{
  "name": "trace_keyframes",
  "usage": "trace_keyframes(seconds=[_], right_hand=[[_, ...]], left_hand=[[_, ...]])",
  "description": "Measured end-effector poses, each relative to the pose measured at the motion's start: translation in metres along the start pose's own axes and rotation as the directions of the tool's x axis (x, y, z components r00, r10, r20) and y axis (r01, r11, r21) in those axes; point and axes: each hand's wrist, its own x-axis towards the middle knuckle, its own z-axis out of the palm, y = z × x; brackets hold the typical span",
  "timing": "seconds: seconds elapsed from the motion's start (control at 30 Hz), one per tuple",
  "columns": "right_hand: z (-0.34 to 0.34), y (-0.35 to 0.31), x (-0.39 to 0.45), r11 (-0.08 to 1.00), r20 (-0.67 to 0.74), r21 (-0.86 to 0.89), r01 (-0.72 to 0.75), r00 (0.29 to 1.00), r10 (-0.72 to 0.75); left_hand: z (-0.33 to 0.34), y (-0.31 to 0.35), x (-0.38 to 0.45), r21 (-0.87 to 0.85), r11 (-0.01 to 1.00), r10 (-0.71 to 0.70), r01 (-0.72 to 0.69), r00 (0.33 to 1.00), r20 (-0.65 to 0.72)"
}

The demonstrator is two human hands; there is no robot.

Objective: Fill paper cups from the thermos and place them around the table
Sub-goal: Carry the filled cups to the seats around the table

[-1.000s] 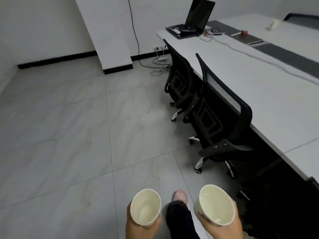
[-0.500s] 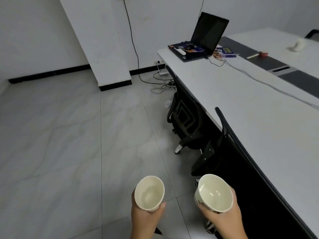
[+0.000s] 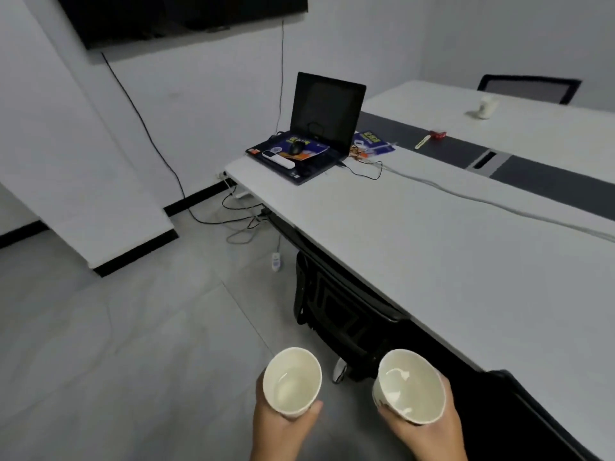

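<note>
The long white table (image 3: 449,261) is looming closer at right, both hands (image 3: 283,427) (image 3: 429,430) wrapping fingers around water-filled white paper cups (image 3: 293,380) (image 3: 411,385), risking spills if jolted.

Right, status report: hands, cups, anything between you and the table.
Left hand grips left cup, right hand grips right cup. Liquid shows in both. Black chair stands tucked along table edge ahead.

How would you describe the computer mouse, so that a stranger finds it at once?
Start at the long white table and go to its far left corner, where an open laptop stands. The mouse lies on the colourful booklet covering the keyboard. It is small, black and rounded, unlike the long white remote beside it.
</note>
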Motion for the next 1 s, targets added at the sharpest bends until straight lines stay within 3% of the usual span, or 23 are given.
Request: trace_keyframes(seconds=[0.1, 0.37, 0.53, 0.87, 1.0], right_hand=[[0.018, -0.017, 0.037, 0.994, -0.013, 0.024, -0.104, 0.994, 0.104], [0.040, -0.016, 0.147, 0.990, -0.136, 0.014, -0.140, 0.981, 0.140], [0.042, -0.001, 0.209, 0.982, -0.303, 0.042, -0.186, 0.934, 0.190], [0.008, 0.025, 0.264, 0.940, -0.602, 0.055, -0.337, 0.740, 0.301], [0.004, 0.029, 0.276, 0.911, -0.710, 0.072, -0.407, 0.620, 0.333]], left_hand=[[0.017, 0.016, 0.057, -0.015, 0.999, 0.034, -0.033, 0.996, 0.084], [0.101, 0.059, 0.158, -0.068, 0.997, 0.065, -0.045, 0.948, 0.313], [0.169, 0.081, 0.218, -0.058, 0.998, 0.044, -0.022, 0.905, 0.424], [0.319, 0.077, 0.315, 0.024, 1.000, -0.021, 0.009, 0.792, 0.610], [0.383, 0.067, 0.338, 0.033, 0.999, -0.030, 0.012, 0.753, 0.658]])
